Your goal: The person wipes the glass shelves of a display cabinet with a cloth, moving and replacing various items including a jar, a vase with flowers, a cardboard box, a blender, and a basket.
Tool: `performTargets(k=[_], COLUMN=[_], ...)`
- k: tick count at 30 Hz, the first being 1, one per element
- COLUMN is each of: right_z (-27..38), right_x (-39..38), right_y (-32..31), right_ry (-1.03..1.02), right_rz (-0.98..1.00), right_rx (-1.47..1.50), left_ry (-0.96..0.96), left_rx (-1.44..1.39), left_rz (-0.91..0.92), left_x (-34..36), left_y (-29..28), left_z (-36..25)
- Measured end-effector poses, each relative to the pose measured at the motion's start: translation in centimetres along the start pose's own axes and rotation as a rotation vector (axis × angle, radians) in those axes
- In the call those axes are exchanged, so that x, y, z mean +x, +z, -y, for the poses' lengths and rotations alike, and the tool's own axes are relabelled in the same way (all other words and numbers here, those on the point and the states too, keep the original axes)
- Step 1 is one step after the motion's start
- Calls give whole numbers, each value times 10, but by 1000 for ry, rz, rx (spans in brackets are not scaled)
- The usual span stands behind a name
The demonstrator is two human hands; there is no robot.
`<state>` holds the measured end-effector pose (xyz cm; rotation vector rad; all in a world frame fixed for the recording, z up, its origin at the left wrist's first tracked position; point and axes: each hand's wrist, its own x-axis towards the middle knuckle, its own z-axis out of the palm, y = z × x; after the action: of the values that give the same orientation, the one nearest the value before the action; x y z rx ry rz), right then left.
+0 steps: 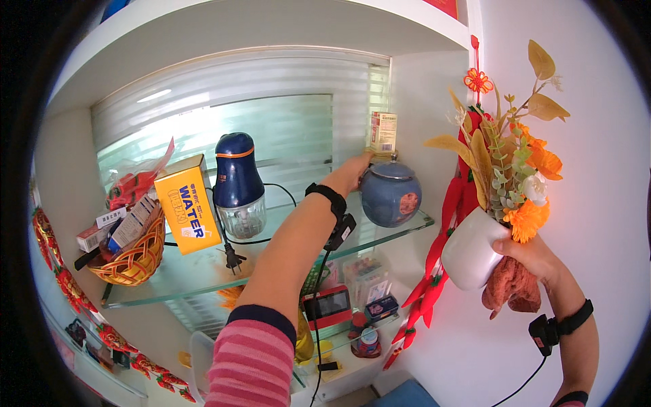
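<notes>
My left hand (356, 172) reaches deep onto the upper glass shelf, right beside a round blue lidded jar (391, 195). Its fingers are mostly hidden behind the jar, close to the foot of a small yellow-and-white box (384, 131). Whether they grip anything does not show. To the right, in front of the wall, my right hand (532, 256) holds a white vase (471, 249) by its side, tilted. Artificial flowers (526, 220) in orange and white, with leaves, stand in the vase. A reddish-brown cloth (513, 286) hangs beneath the same hand, bunched against the vase.
On the glass shelf (325, 254) stand a dark blue food chopper (239, 173) with its cord and plug, a yellow box (188, 205), and a woven basket (135, 254) of small packages. Red hanging ornaments (424, 298) line the cabinet's right edge. Several small items crowd the lower shelf.
</notes>
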<state>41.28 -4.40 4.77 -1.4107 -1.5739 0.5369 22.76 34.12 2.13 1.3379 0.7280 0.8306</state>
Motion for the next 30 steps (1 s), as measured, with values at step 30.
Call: performTargets(k=[30], right_z=[-1], right_x=[-12], right_y=[-2], right_ry=[16], right_rz=[50], right_rx=[45], left_ry=[221], left_rx=[413], left_rz=[36], left_x=[-128], left_y=[49], left_z=[14])
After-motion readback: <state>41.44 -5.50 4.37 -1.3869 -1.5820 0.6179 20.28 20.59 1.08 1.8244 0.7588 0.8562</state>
